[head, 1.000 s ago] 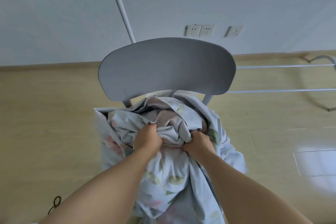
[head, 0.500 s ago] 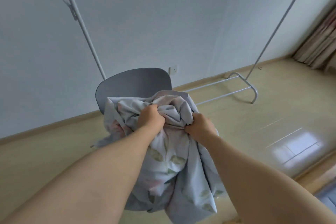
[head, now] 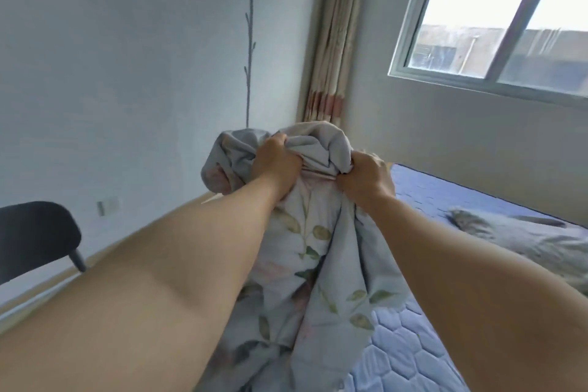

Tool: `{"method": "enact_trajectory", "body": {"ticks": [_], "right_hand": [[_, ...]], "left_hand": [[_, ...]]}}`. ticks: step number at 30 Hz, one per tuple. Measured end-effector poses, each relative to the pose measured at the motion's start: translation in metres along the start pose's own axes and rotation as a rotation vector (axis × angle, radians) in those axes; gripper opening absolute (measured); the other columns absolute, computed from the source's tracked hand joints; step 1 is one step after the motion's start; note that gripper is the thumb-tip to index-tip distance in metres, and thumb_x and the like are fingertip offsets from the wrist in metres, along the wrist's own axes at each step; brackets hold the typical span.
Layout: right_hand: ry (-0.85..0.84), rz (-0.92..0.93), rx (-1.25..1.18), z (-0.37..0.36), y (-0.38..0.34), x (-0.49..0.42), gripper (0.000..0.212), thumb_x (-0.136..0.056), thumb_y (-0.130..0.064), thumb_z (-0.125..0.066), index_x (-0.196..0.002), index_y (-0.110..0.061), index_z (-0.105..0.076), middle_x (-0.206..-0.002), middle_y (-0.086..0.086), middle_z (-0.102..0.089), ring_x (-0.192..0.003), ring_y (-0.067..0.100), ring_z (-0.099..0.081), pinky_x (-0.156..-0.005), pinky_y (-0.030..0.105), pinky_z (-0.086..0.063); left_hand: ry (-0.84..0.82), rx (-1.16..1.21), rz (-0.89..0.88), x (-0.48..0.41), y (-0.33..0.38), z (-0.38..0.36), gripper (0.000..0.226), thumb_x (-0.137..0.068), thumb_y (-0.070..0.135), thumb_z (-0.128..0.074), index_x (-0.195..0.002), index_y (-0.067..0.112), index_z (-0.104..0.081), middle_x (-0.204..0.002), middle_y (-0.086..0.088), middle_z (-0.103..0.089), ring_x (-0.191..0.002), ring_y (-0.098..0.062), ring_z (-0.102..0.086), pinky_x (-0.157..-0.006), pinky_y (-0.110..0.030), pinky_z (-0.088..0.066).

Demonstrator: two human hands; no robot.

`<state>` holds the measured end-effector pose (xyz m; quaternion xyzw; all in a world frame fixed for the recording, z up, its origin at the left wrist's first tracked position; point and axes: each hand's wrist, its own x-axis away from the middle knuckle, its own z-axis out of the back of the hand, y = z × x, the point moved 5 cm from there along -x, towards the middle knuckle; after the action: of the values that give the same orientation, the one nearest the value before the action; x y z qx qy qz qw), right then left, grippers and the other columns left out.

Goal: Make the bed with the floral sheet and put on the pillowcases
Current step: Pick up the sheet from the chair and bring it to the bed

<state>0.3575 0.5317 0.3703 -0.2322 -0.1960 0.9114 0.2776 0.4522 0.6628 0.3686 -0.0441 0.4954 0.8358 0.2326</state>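
Both your left hand (head: 276, 160) and right hand (head: 366, 180) clutch the bunched, soft sheet (head: 313, 251), hanging lengthwise down beside the quilted mattress (head: 407, 337).

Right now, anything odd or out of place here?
Nothing damaged or spilled. The floral sheet is bunched in a wad, gripped by the left hand and right hand, its tail hanging over the bare blue quilted mattress. A rumpled pale cloth lies loose on the mattress toward the window; too blurred to identify.
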Motion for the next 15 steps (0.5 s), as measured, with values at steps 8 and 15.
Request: {"method": "enact_trajectory", "body": {"ticks": [8, 15], "right_hand": [[0.442, -0.242, 0.261, 0.211, 0.188, 0.052, 0.032, -0.089, -0.014, -0.044, -0.120, -0.012, -0.054, -0.128, 0.015, -0.046, -0.115, 0.038, -0.053, -0.091, 0.042, -0.043], [0.078, -0.759, 0.460, 0.235, 0.341, 0.121, 0.059, -0.088, -0.024, -0.054, -0.142, -0.024, -0.031, -0.155, 0.005, -0.008, -0.140, 0.035, -0.018, -0.114, 0.046, -0.024]], "left_hand": [[-0.221, 0.094, -0.312, 0.070, 0.206, -0.182, 0.024, -0.089, 0.016, -0.050, -0.110, 0.002, -0.053, -0.117, -0.017, -0.059, -0.108, -0.031, -0.056, -0.082, -0.029, -0.040], [-0.872, -0.215, -0.196, 0.157, 0.206, -0.335, 0.066, -0.081, 0.027, -0.067, -0.139, 0.013, -0.039, -0.139, -0.010, -0.041, -0.127, -0.029, -0.047, -0.105, -0.037, -0.042]]}}
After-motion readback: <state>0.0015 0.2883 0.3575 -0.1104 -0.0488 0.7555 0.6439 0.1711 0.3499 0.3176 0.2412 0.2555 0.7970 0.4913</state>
